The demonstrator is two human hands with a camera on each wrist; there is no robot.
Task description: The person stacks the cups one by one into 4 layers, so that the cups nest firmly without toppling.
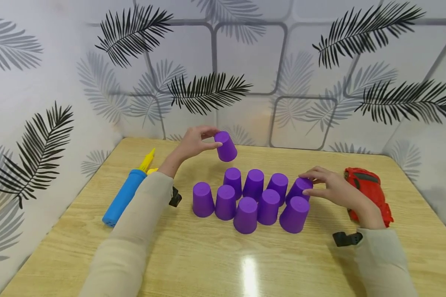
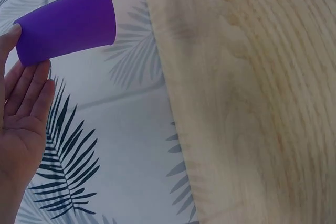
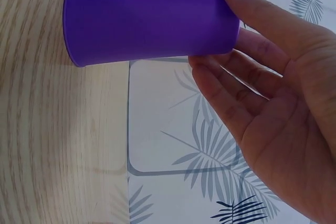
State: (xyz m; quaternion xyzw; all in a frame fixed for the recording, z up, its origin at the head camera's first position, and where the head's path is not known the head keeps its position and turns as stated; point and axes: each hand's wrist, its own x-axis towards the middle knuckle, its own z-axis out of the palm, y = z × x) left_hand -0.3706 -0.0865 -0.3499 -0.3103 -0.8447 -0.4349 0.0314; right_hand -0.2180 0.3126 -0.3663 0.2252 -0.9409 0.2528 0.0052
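My left hand (image 1: 195,143) pinches a purple cup (image 1: 226,147) by its narrow base end, mouth downward, raised over the back of the table. In the left wrist view the thumb and fingers hold that cup (image 2: 68,24) at its base. My right hand (image 1: 332,187) grips another upside-down purple cup (image 1: 298,189) at the right end of the back row; the right wrist view shows this cup (image 3: 149,19) between thumb and fingers. Three more cups stand in that back row, one being the cup (image 1: 253,184). In front, several inverted cups stand in a row, including the cup (image 1: 245,215).
A blue hand pump (image 1: 124,198) with a yellow nozzle lies at the left, beside my left forearm. At the right a red toy car (image 1: 368,189) sits behind my right wrist. The wooden table (image 1: 208,264) meets a leaf-patterned backdrop (image 1: 245,57) along its back edge.
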